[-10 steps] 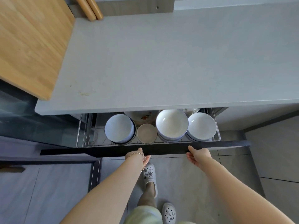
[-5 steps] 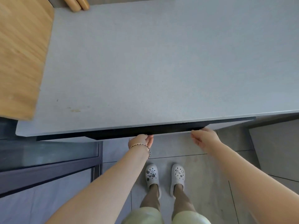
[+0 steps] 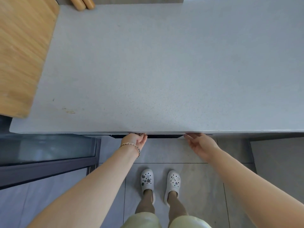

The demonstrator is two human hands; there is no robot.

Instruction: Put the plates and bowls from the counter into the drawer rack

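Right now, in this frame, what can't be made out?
Head view:
Drawer rack and contents: hidden beneath the counter; only the drawer front dark edge shows.
Left hand: fingertips tucked under the counter lip, grip unclear.
Wooden board: blurred, cut off by the left edge.
Wooden rods: cut off by the top edge.

Beaded bracelet (image 3: 130,144), white clogs (image 3: 147,180), pale green shorts (image 3: 143,220)

Board (image 3: 21,55) lies left on the counter (image 3: 164,71); drawer front (image 3: 164,136) beneath its edge.
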